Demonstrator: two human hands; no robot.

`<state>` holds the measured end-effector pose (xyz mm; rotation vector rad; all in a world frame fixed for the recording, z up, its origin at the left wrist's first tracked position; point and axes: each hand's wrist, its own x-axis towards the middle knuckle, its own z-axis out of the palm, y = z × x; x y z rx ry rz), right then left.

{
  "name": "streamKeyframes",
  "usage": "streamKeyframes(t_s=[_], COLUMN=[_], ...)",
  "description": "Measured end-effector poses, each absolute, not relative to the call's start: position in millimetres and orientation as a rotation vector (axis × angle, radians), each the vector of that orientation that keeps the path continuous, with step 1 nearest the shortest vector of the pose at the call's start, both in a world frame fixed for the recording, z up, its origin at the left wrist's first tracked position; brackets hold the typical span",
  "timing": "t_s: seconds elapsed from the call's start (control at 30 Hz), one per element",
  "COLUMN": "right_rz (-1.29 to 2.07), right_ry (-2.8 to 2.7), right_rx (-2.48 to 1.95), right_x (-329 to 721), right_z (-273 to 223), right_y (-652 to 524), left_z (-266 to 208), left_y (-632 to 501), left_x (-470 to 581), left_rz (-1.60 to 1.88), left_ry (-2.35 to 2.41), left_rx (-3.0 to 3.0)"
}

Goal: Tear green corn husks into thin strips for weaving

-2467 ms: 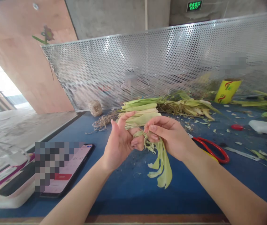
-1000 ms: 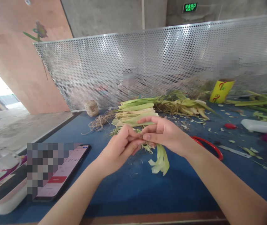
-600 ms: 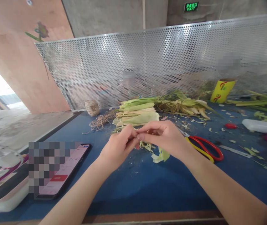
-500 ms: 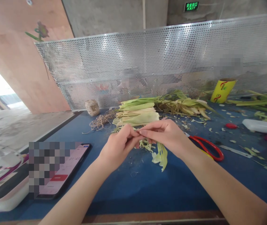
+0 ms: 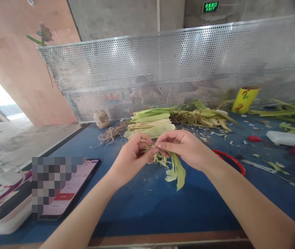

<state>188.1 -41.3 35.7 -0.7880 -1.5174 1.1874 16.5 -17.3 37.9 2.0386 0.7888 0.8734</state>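
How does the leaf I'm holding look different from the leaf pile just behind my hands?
The held leaf droops from between your left hand and right hand, while the leaf pile lies flat on the table. The held leaf's lower end is split and ragged; the leaf pile shows broader, straighter pieces. Both show pale green.

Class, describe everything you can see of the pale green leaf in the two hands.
The leaf is pale green, thin and limp-looking, split into ragged, ribbon-like lobes. The left hand and right hand pinch its upper part between them, partly hiding it. The loose end hangs below the right hand; whether it touches the blue table is unclear.
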Motion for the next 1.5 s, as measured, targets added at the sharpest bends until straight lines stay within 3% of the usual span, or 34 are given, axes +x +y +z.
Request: streamKeyframes(t_s=[0.17, 0.57, 1.17, 1.37, 1.5], right_rz=[1.063, 0.262, 0.373, -0.16, -0.256], right_ry=[-1.64, -1.885, -1.663, -1.71, -1.713], right_rx=[-0.84, -1.054, -1.302, -1.178, -0.993], right_x=[189.5, 185.7, 176.8, 169.5, 168.4], right_z=[38.3, 41.2, 34.6, 23.2, 17.2], right_y=[-42.2, -49.0, -51.2, -52.5, -50.5], left_z=[41.6, 41.3, 30.3, 30.5, 35.1], left_y=[-17.8, -18.7, -17.8, -24.7, -27.3], left_x=[14.7, 15.5, 17.8, 22.4, 24.9], left_rz=[0.882, 0.876, 0.953, 1.043, 1.131], left_ry=[0.818, 0.997, 1.003, 0.971, 0.934], left_rx=[2.116, 2.394, 2.668, 2.452, 2.034])
